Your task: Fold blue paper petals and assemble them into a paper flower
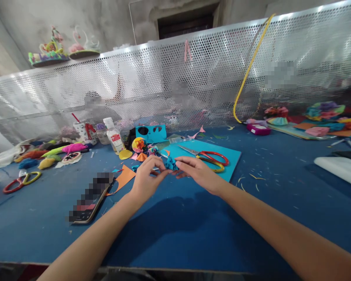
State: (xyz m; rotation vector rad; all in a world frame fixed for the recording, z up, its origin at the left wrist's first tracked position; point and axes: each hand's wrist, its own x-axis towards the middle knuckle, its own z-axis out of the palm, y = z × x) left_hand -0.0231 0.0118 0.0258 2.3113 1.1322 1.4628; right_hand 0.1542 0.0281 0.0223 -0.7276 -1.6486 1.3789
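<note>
Between my two hands is a small blue ruffled flower (171, 163), seemingly of paper or foam sheet. My left hand (148, 173) pinches its left side with thumb and fingers. From the other side my right hand (194, 171) grips it, fingertips closed on its edge. Both hands are raised a little over the table. Behind the right hand, scissors (212, 158) with red and yellow handles rest on a light blue sheet (232, 154). An orange cut sheet (125, 178) lies left of my left hand, close to a phone (93, 201).
Glue bottle (114, 136), yellow-orange flower (139, 144) and blue sheet with cut-out holes (151, 134) stand behind my hands. At left lie yarn bundles (51, 152) and other scissors (22, 181). A perforated metal panel (193, 89) borders the blue table (175, 234). Colourful pieces (324, 113) are piled far right.
</note>
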